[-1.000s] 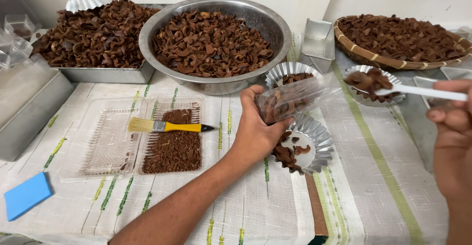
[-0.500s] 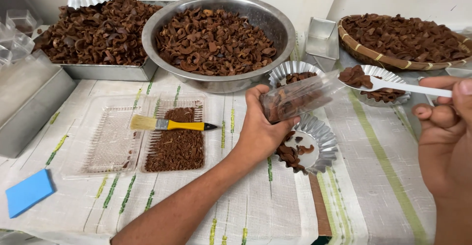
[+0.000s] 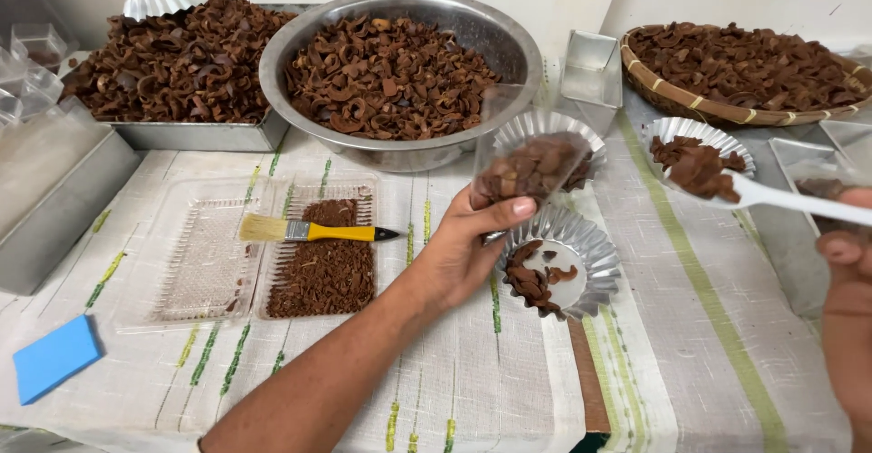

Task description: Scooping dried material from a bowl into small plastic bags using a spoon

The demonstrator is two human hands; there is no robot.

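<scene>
My left hand (image 3: 459, 248) holds a clear plastic bag (image 3: 527, 149) partly filled with brown dried pieces, tilted over the table's middle. My right hand (image 3: 849, 317), at the right edge, grips a white spoon (image 3: 772, 197) heaped with the same brown pieces, to the right of the bag and apart from it. Just below the bag sits a fluted metal cup (image 3: 581, 244) with a few pieces in it. Another fluted cup (image 3: 572, 130) stands behind the bag.
A big steel bowl (image 3: 300, 58), a metal tray (image 3: 200, 135) and a woven basket (image 3: 672, 99) hold brown pieces at the back. A clear tray (image 3: 195, 262) with crumbs and a yellow-handled brush (image 3: 309, 230) lies left. A blue sponge (image 3: 54, 358) sits front left.
The loaded spoon has lifted off the fluted cup at the right and drawn nearer the bag. My left hand has tipped the bag more upright.
</scene>
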